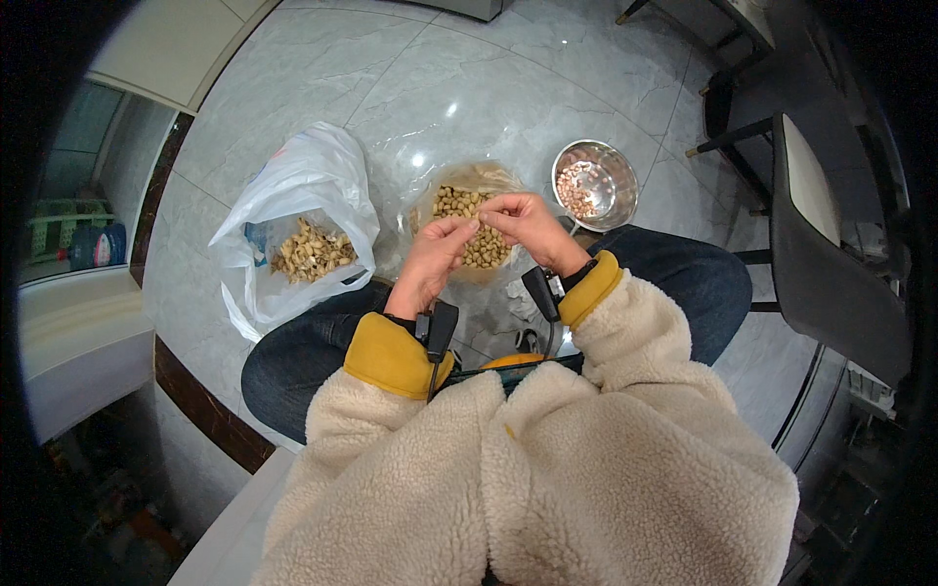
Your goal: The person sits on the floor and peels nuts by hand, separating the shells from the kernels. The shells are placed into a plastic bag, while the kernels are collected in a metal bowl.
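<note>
My left hand (pixel 434 253) and my right hand (pixel 529 225) meet at the fingertips, pinching a small peanut (pixel 477 214) largely hidden by the fingers. Under them a clear plastic bag (pixel 480 174) lies wide, filled with peanuts in the shell (pixel 485 253). To the left, a white plastic bag (pixel 311 172) gapes towards me, with broken peanut shells (pixel 311 253) inside. A shiny metal bowl (pixel 615 176) on the right contains shelled pinkish peanuts (pixel 575 192), gathered mostly on its left side.
Grey marbled floor tiles (pixel 396 95) spread under everything. My bent knees, in dark jeans (pixel 659 286), flank the bags. A dark chair (pixel 821 256) stands at the right, and a pale cabinet (pixel 176 44) at the upper left. Crumpled white tissue (pixel 522 300) lies below my right hand.
</note>
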A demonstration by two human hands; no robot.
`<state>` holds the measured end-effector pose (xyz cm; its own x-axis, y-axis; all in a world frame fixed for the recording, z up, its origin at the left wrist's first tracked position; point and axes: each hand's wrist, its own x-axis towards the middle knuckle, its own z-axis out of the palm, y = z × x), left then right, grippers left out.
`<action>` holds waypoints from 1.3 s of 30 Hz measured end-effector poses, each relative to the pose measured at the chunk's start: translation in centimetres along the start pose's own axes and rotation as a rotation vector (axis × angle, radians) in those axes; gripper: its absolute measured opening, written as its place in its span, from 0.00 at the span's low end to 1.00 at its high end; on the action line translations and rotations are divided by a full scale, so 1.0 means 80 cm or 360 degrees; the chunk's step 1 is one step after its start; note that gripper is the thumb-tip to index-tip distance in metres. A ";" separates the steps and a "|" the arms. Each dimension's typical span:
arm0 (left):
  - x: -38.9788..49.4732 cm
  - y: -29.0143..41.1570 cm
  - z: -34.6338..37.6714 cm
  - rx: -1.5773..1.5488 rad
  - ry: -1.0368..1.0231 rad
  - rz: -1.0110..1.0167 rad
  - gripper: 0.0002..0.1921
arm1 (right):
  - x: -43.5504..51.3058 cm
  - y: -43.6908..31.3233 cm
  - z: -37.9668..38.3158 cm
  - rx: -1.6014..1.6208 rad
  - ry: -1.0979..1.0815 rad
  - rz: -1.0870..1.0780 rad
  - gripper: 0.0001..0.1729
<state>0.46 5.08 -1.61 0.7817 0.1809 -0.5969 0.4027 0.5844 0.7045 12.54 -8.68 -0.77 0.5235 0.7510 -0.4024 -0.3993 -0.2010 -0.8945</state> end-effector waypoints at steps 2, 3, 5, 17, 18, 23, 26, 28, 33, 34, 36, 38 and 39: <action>-0.002 0.001 0.004 0.0060 0.0000 0.0013 0.10 | -0.008 -0.005 0.006 -0.0098 0.0037 -0.0104 0.08; -0.004 0.001 0.006 0.0090 -0.0008 0.0031 0.10 | -0.012 -0.008 0.008 -0.0083 0.0085 -0.0029 0.08; -0.007 0.001 0.012 0.0098 0.0044 0.0044 0.11 | -0.021 -0.012 0.010 -0.0035 0.0110 0.0049 0.08; -0.017 -0.008 0.037 0.0074 0.0192 0.0451 0.12 | -0.028 -0.004 0.038 0.0318 0.0313 -0.0234 0.04; -0.014 -0.010 0.038 0.0071 0.0212 0.0515 0.12 | -0.026 -0.003 0.039 0.0338 0.0342 -0.0267 0.04; -0.005 -0.022 0.044 0.0171 0.0394 0.0660 0.13 | -0.023 0.006 0.055 0.0376 0.0431 -0.0275 0.03; -0.003 -0.020 0.041 0.0315 0.0431 0.0774 0.14 | -0.023 0.006 0.057 0.0350 0.0419 -0.0269 0.02; -0.006 -0.016 0.039 0.0282 0.0376 0.0742 0.13 | -0.024 0.002 0.052 0.0433 0.0334 -0.0216 0.02; -0.012 -0.003 0.040 -0.0019 0.0356 0.0460 0.15 | -0.020 -0.012 0.032 0.0741 0.0036 -0.0051 0.03; -0.012 -0.002 0.041 -0.0007 0.0341 0.0508 0.15 | -0.019 -0.013 0.032 0.0650 0.0056 -0.0071 0.03; -0.012 0.001 0.041 0.0019 0.0322 0.0547 0.15 | -0.018 -0.015 0.031 0.0467 0.0088 -0.0090 0.04; -0.013 0.002 0.039 0.0040 0.0331 0.0564 0.15 | -0.016 -0.015 0.032 0.0368 0.0101 -0.0111 0.04; -0.013 0.002 0.038 0.0050 0.0357 0.0530 0.15 | -0.016 -0.015 0.031 0.0313 0.0104 -0.0107 0.04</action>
<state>1.13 2.58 0.28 0.7500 0.5264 -0.4004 0.1618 0.4409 0.8828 10.47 -7.81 1.35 0.5991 0.7149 -0.3607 -0.4977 -0.0204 -0.8671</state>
